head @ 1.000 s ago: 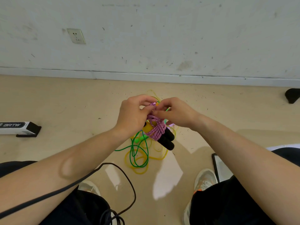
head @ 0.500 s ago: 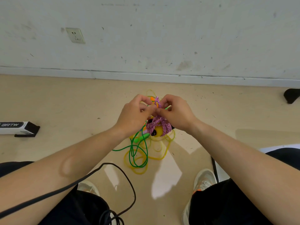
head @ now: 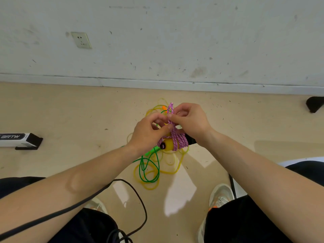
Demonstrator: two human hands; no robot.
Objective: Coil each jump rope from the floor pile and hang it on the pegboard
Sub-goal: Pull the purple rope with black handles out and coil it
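Left grip (head: 149, 132) pinches the coiled pink jump rope (head: 177, 142), held above the floor pile (head: 150, 171), probably to keep the turns tight around the yellow handle (head: 168, 144). Right grip (head: 191, 123) pinches the upright end loop (head: 171, 108), I think to tuck it or make a hanger. The rope's black handle (head: 192, 141) is mostly hidden behind the right wrist. No pegboard is in view.
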